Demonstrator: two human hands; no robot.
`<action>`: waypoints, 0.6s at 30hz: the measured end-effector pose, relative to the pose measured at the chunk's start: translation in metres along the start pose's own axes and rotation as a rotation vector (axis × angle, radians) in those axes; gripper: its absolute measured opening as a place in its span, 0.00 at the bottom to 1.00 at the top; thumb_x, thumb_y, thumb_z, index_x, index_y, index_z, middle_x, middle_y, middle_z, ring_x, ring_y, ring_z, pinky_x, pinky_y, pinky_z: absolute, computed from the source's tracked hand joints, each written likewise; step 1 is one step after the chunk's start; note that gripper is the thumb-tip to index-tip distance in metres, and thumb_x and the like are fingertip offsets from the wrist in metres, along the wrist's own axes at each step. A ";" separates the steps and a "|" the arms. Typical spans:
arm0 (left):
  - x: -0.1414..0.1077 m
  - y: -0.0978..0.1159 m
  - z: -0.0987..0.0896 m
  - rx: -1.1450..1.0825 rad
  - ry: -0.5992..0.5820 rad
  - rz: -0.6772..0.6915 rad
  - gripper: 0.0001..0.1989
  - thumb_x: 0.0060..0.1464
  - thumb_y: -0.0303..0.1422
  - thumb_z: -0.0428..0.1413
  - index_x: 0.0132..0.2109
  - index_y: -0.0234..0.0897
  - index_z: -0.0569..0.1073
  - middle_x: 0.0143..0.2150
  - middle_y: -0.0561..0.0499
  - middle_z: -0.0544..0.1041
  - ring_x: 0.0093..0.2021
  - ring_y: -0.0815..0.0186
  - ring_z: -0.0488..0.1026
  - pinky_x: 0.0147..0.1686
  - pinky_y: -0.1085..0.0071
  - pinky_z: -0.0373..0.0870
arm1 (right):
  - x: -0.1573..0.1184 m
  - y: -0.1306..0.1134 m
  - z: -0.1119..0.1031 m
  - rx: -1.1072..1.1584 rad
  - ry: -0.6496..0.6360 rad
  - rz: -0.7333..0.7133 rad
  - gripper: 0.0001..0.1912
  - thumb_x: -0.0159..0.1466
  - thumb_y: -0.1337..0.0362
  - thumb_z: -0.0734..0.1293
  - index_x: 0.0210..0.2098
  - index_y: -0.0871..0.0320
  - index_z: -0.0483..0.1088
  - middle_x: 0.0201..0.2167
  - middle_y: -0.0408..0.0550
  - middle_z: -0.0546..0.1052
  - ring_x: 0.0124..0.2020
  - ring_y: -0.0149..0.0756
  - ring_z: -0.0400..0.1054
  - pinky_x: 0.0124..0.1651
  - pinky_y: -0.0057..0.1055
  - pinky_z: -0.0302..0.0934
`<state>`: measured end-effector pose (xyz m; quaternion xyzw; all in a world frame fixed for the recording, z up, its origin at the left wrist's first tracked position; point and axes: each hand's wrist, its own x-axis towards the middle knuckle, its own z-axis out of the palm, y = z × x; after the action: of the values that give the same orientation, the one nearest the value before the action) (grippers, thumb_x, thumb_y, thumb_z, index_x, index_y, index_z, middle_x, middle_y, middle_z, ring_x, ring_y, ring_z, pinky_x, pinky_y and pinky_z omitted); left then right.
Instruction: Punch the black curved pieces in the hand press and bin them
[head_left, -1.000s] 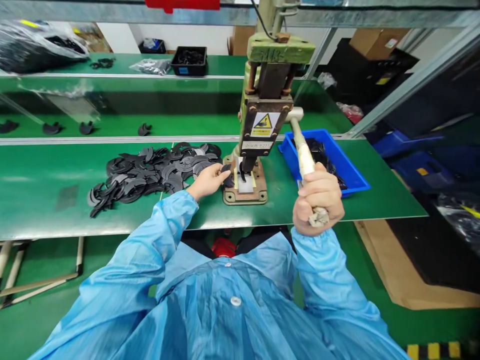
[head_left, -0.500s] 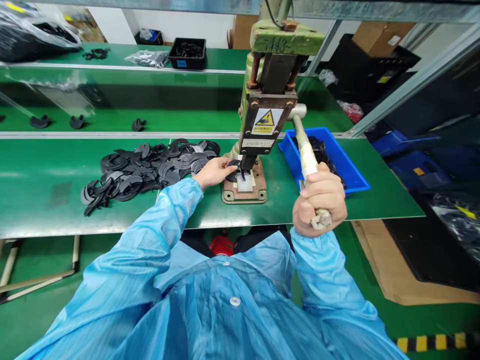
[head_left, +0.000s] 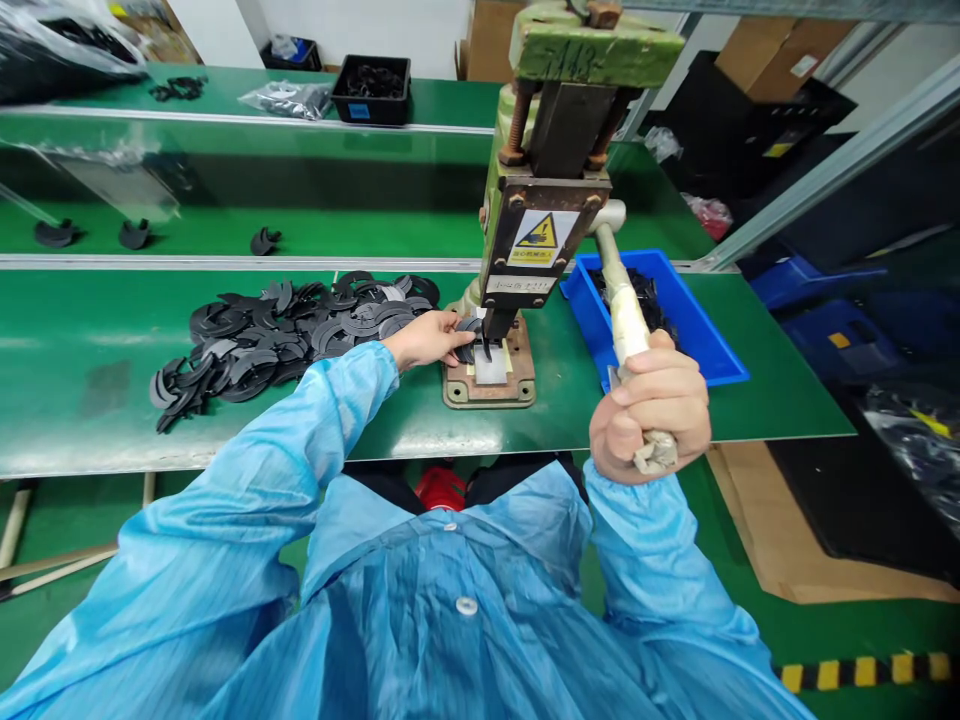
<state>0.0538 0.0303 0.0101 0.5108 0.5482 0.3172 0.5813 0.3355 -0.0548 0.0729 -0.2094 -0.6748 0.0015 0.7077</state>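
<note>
My left hand (head_left: 429, 341) pinches a black curved plastic part (head_left: 466, 342) at the base of a green hand press (head_left: 551, 230). The part lies at the left edge of the press plate (head_left: 520, 384), beside the lowered ram; the ram hides some of it. My right hand (head_left: 651, 410) is wrapped round the press lever (head_left: 624, 300), which is bound in pale tape and points down towards me. Left of the press lies a heap of similar black curved parts (head_left: 285, 335), close to my left wrist.
Behind the lever stands a blue bin (head_left: 716, 350) holding black parts. A few single curved parts (head_left: 135, 235) lie along the green strip behind the metal rail. Farther back are a black crate (head_left: 373, 108) and a clear plastic bag (head_left: 289, 98).
The view has shifted slightly. My left hand keeps the curved part at the press plate, and my right hand stays on the lever, with little visible movement of either.
</note>
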 end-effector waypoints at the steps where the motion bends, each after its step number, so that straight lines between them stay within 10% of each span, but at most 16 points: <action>1: 0.000 0.000 -0.001 -0.016 -0.021 -0.002 0.12 0.56 0.35 0.74 0.39 0.33 0.80 0.34 0.50 0.80 0.29 0.70 0.77 0.31 0.73 0.81 | 0.000 -0.001 0.000 -0.006 -0.005 0.007 0.22 0.68 0.52 0.72 0.26 0.53 0.61 0.26 0.38 0.69 0.41 0.35 0.75 0.64 0.57 0.73; 18: -0.005 0.019 0.003 0.001 0.032 -0.209 0.10 0.62 0.30 0.70 0.36 0.33 0.78 0.27 0.51 0.78 0.23 0.70 0.78 0.29 0.76 0.81 | 0.001 -0.001 0.000 0.006 0.012 0.005 0.24 0.70 0.50 0.71 0.24 0.54 0.61 0.25 0.39 0.68 0.42 0.34 0.75 0.63 0.54 0.73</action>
<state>0.0593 0.0304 0.0296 0.4458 0.6079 0.2626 0.6023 0.3349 -0.0556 0.0746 -0.2088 -0.6700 0.0042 0.7124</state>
